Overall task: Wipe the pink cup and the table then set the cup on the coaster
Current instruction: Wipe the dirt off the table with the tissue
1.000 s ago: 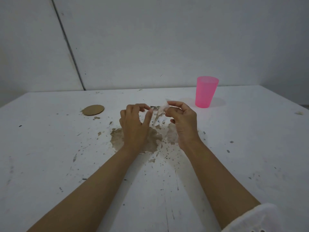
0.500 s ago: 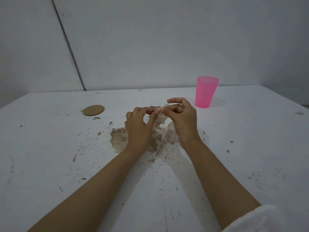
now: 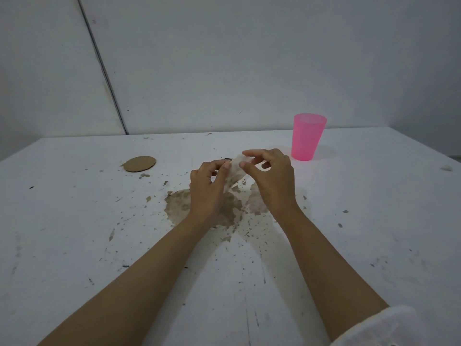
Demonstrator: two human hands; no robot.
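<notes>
Pulled wider since a moment ago, the tissue (image 3: pixel 235 172) hangs over the stained worktop (image 3: pixel 374 208), its edges pinched by fingers (image 3: pixel 245 166) of my left hand (image 3: pixel 207 193) and right hand (image 3: pixel 272 181). It looks flimsy to me; the pink cup (image 3: pixel 308 141) beyond stands upright, probably light, best gripped mid-wall.

The white flat table (image 3: pixel 74 245) carries a large brown irregular stain (image 3: pixel 179 208) near its middle. Beyond that stain and to its right, well apart, a translucent pink plastic cup (image 3: pixel 307 141) stands upright. Beyond the stain and to its left, a round brown cardboard coaster (image 3: pixel 140 164) lies flat. Small dark specks (image 3: pixel 249 233) scatter around the stain, thickest on its near side. Far to its right lies a small whitish scrap (image 3: pixel 446 168).
</notes>
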